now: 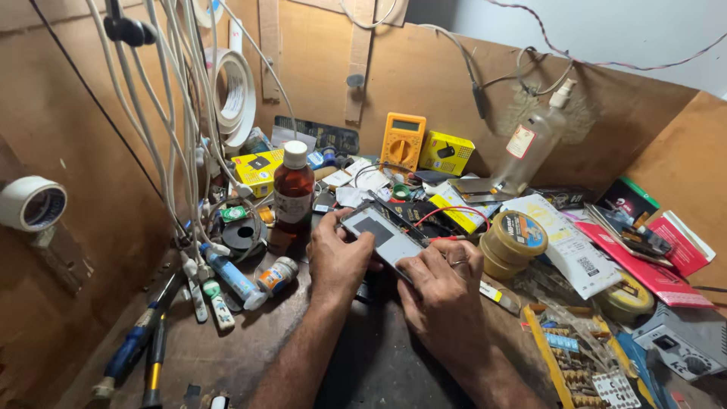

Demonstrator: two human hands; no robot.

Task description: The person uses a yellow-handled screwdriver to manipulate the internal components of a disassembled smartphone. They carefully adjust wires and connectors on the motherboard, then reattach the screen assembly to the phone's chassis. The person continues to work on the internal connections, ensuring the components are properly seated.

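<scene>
We see a brown bottle (pixel 293 191) with a white cap standing upright on the cluttered surface (pixel 227 356). A yellow multimeter (pixel 402 140) leans against the back board, a yellow box (pixel 446 153) just beside it. A clear spray bottle (pixel 531 144) tilts nearby. Screwdrivers (pixel 140 344) lie at left, white cables (pixel 170 113) hanging above.

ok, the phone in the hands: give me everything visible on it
The phone is a slim rectangular slab with a pale silver-grey face and a dark square patch near its upper end. It lies tilted, long axis running from upper left to lower right, above the cluttered workbench. The left hand grips its upper-left end; the right hand covers its lower-right corner, fingers pressed to the edge. Whether this is the back or the screen side cannot be told.
</scene>
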